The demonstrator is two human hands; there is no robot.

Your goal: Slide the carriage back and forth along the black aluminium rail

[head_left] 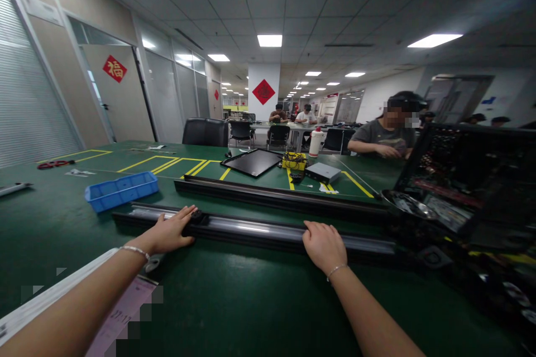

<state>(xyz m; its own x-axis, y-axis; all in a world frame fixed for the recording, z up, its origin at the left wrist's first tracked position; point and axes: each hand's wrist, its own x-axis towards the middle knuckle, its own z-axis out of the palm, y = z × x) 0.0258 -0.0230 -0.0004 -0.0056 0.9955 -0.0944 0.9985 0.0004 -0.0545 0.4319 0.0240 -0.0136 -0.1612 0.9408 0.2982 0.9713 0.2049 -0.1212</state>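
A long black rail (251, 228) with a shiny, glass-like inner strip lies across the green table in front of me. My left hand (173, 230) rests on its left part, fingers stretched out and thumb apart, touching a small black block (196, 217) on the rail. Farther right, my right hand (324, 242) has its fingers curled over the same rail; their tips are partly hidden. Behind it runs a second long black rail (268, 194), apart from both hands. The first rail's right end is lost in dark clutter.
A blue plastic bin (121, 191) stands at the left behind the rail. Farther back are a black tray (253, 162), a yellow box of cables (294, 160), a grey box (323, 172) and a white bottle (316, 142). An open dark case (473, 178) and a metal bowl (408, 203) crowd the right. A person (385, 134) sits beyond.
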